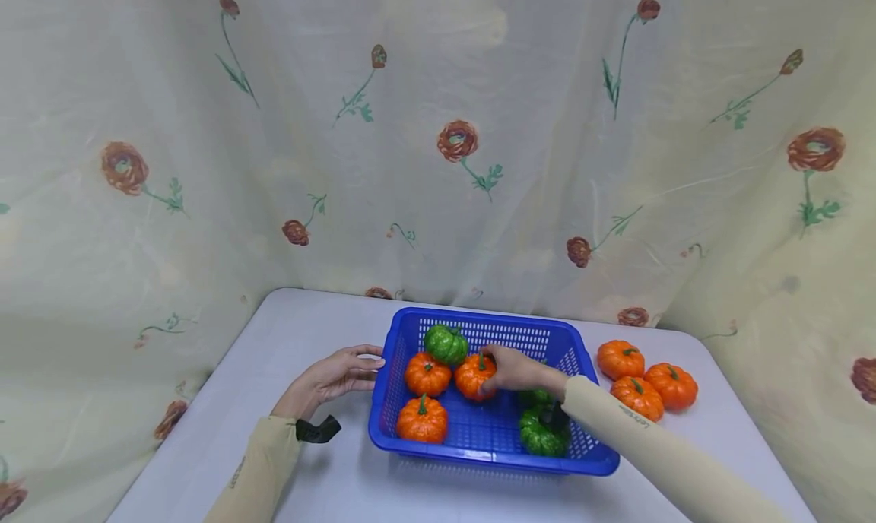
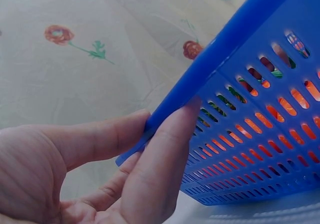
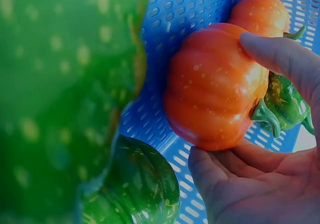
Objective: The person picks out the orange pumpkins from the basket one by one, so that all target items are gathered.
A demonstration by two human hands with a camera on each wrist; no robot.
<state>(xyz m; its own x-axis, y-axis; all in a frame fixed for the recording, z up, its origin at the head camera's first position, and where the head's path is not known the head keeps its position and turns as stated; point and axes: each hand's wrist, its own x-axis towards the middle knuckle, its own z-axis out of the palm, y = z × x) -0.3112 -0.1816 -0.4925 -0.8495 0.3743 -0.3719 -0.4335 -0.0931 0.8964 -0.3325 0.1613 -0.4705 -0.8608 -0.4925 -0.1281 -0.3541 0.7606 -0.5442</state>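
Note:
A blue plastic basket (image 1: 479, 454) with slotted walls stands on the table. Inside it, my right hand (image 1: 516, 369) grips an orange toy pumpkin (image 1: 471, 380) between thumb and fingers, its green stem showing in the right wrist view. My left hand (image 1: 338, 376) pinches the basket's left rim (image 2: 187, 86). Left of the held pumpkin lie an orange pumpkin (image 1: 427, 373) and a green pumpkin (image 1: 446, 345); another orange pumpkin (image 1: 422, 423) sits at the near left corner. Toward the right end are a green pumpkin (image 1: 543, 436) and a second one (image 1: 532, 400), both partly covered by my right wrist and arm.
Three orange pumpkins, one of them at the front (image 1: 637, 398), rest on the white table (image 1: 322, 477) to the right of the basket. A flower-patterned curtain (image 1: 411, 166) hangs behind the table and along its sides. My right forearm crosses the basket's right rim.

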